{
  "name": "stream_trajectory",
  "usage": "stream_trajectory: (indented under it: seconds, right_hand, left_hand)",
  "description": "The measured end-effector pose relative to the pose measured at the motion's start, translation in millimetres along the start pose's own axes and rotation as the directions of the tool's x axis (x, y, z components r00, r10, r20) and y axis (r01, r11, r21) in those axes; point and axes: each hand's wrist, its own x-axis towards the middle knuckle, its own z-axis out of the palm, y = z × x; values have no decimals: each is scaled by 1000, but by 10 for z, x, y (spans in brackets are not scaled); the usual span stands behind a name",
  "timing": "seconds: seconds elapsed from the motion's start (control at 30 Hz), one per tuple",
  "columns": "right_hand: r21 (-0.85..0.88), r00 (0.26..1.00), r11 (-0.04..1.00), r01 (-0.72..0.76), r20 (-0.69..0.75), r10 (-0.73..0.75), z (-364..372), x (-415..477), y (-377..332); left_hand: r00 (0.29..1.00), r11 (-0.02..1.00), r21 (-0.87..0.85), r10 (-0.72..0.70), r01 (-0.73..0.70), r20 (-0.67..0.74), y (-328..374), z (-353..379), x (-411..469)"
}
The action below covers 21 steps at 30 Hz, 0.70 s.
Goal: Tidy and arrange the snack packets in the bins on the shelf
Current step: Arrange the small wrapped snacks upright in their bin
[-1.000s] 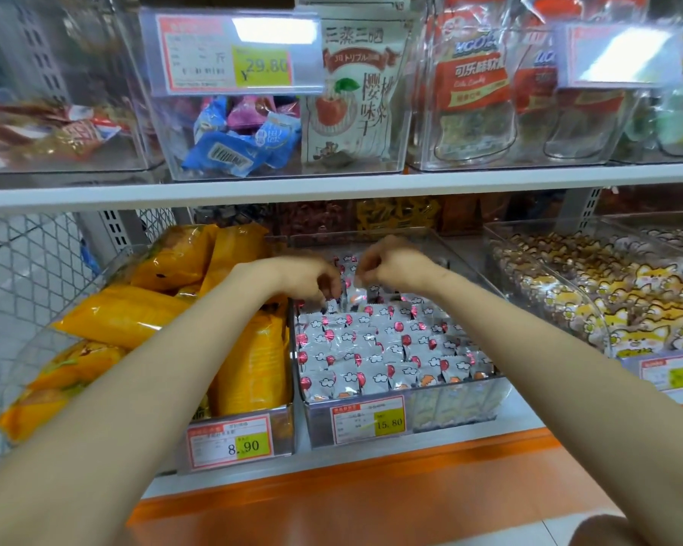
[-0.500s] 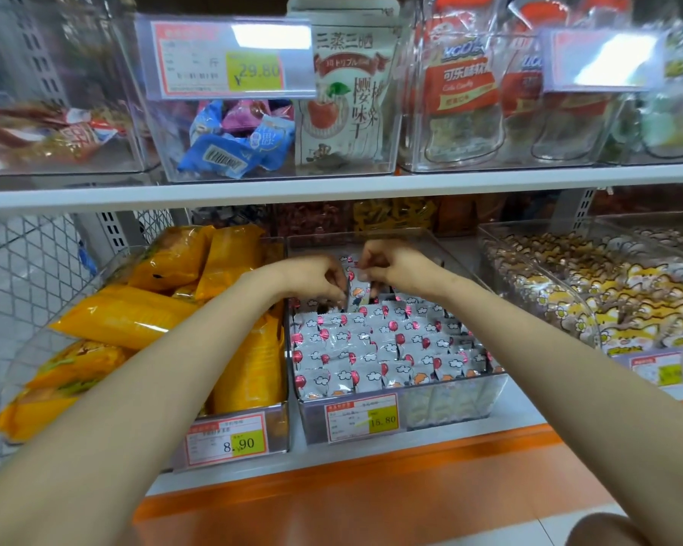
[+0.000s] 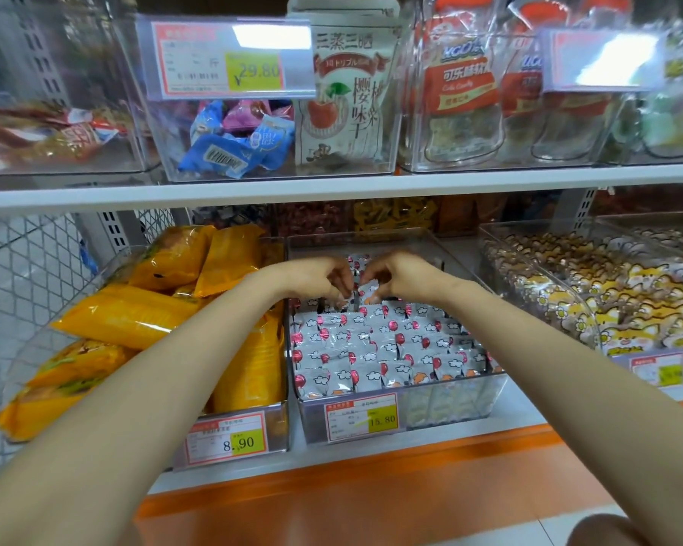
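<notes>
Both hands are reaching to the back of the clear plastic bin carrying the yellow 15.80 price label, where small white snack packets printed with red balloons are standing in rows. The left hand and right hand are nearly touching, curled fingers pinching rear-row packets. Just left of that bin, long orange-yellow foil packets are lying piled.

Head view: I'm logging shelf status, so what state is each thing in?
white packets: upright in neat rows.
middle bin: packed with those rows.
orange packets: piled loosely, tilted.
left hand: pinching white packets at the middle bin's back.
right hand: pinching white packets beside it.
</notes>
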Motion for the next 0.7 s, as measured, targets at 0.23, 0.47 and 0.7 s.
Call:
stream_trajectory:
  seconds: [0.23, 0.47, 0.7]
  right_hand:
    - [-196, 999, 981, 10, 41, -2, 67, 53, 37]
    - [80, 971, 996, -39, -233, 57, -69, 48, 183]
    - [-196, 931, 967, -164, -355, 86, -224, -109, 436]
  left_hand:
    - [1000, 940, 339, -14, 20, -20, -62, -93, -41]
    - [1000, 926, 377, -8, -1, 21, -83, -37, 6]
    - [974, 951, 307, 47, 24, -224, 18, -81, -36]
